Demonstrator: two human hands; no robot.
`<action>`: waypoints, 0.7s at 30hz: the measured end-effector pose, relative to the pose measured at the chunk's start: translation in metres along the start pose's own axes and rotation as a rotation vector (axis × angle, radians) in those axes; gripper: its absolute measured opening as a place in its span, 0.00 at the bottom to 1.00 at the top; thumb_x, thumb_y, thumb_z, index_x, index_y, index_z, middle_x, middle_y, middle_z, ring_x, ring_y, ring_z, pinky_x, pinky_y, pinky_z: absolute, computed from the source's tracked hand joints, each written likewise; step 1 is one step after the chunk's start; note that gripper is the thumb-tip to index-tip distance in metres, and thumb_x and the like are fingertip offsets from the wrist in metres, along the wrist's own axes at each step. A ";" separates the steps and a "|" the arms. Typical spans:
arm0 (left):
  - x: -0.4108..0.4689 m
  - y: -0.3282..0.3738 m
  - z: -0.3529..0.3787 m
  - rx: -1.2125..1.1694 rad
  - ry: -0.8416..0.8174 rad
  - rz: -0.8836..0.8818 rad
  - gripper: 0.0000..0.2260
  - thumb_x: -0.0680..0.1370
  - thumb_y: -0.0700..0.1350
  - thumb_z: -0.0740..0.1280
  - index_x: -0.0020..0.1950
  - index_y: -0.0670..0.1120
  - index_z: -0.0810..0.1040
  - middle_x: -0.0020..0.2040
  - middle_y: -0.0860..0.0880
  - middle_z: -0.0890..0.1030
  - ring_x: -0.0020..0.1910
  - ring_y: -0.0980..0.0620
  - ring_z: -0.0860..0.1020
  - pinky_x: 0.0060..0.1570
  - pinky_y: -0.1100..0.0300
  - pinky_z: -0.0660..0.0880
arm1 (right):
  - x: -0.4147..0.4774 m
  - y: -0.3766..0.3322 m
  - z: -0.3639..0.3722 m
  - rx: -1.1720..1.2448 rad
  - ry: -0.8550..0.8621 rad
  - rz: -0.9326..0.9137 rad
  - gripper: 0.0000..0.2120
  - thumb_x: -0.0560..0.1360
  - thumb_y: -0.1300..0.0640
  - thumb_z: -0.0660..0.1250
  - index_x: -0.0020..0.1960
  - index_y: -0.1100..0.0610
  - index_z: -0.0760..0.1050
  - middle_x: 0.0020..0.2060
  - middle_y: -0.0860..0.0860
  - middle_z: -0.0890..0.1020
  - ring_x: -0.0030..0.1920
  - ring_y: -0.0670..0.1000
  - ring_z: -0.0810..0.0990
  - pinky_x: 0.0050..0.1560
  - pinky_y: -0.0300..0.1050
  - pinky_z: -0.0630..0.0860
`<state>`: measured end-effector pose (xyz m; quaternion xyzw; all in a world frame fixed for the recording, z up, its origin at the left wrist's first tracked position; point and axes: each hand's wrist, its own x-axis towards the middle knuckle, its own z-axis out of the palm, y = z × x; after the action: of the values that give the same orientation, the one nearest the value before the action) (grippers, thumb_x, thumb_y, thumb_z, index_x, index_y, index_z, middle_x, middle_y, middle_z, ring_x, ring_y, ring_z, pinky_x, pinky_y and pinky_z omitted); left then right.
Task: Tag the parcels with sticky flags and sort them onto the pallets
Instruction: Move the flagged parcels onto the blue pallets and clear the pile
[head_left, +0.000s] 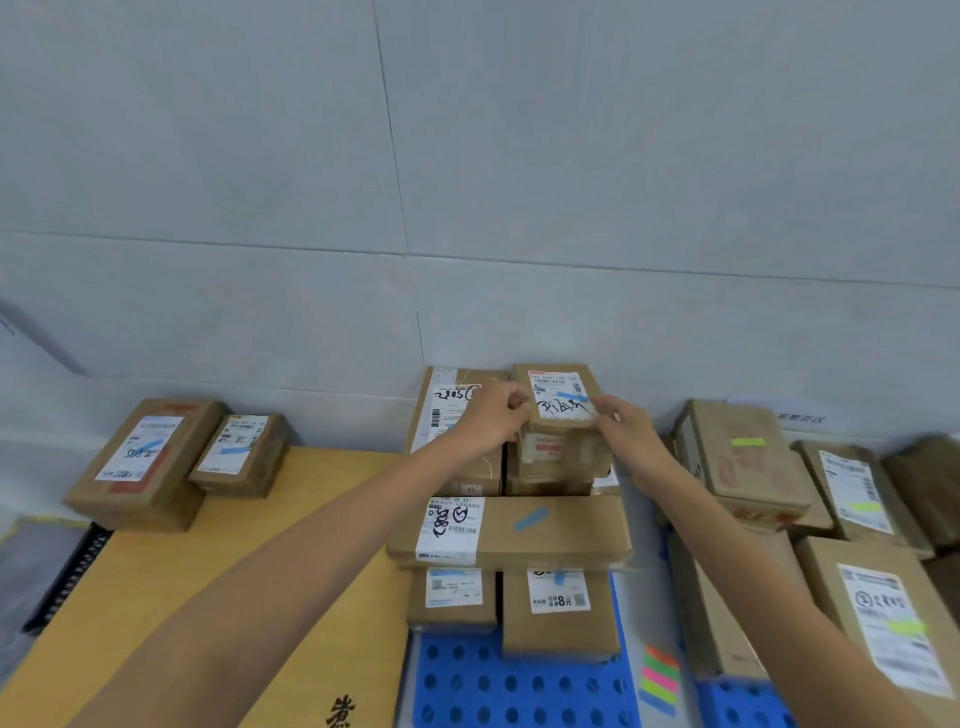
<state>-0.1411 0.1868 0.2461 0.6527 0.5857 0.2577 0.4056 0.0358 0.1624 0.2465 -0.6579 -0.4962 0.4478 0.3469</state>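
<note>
As I watch through the head view, my left grip (496, 415) and right grip (623, 426) clasp opposite sides of a small cardboard parcel (556, 415) bearing a blue sticky flag (571, 398), atop the stack on the blue pallet (467, 686) at centre frame. A pad of coloured flags (660, 673) lies below and right of the stack, and green-flagged parcels (743, 452) sit at the right edge.

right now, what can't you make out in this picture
Head view only:
1. Label print on the top parcel: too small, partly covered by the left hand and right hand.
2. Far-right parcel: blurred, cut by the frame edge.
3. Black character on the wooden board: cut off by the bottom edge.
4. Blue pallet: mostly hidden under stacked parcels.
</note>
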 end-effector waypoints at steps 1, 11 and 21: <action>-0.001 -0.003 0.002 0.027 -0.002 0.004 0.11 0.80 0.39 0.61 0.61 0.41 0.76 0.55 0.47 0.77 0.51 0.48 0.77 0.50 0.51 0.80 | 0.001 0.003 0.001 0.008 -0.010 0.002 0.18 0.80 0.65 0.54 0.68 0.59 0.69 0.61 0.52 0.75 0.58 0.51 0.74 0.61 0.48 0.73; 0.000 -0.014 0.004 0.298 0.027 0.107 0.13 0.79 0.42 0.61 0.63 0.44 0.77 0.52 0.47 0.80 0.47 0.47 0.79 0.48 0.55 0.76 | -0.004 0.021 0.005 -0.042 -0.058 -0.087 0.18 0.80 0.66 0.54 0.69 0.57 0.66 0.61 0.52 0.72 0.56 0.47 0.71 0.51 0.39 0.73; -0.032 -0.025 -0.021 0.242 0.170 0.150 0.12 0.81 0.43 0.59 0.62 0.47 0.75 0.57 0.52 0.76 0.54 0.54 0.73 0.55 0.62 0.69 | -0.019 0.008 -0.008 -0.286 0.102 -0.374 0.15 0.81 0.56 0.56 0.66 0.56 0.70 0.64 0.54 0.73 0.65 0.51 0.69 0.66 0.47 0.66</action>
<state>-0.1773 0.1599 0.2413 0.7146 0.5941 0.2693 0.2527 0.0440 0.1415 0.2465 -0.6188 -0.6497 0.2669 0.3518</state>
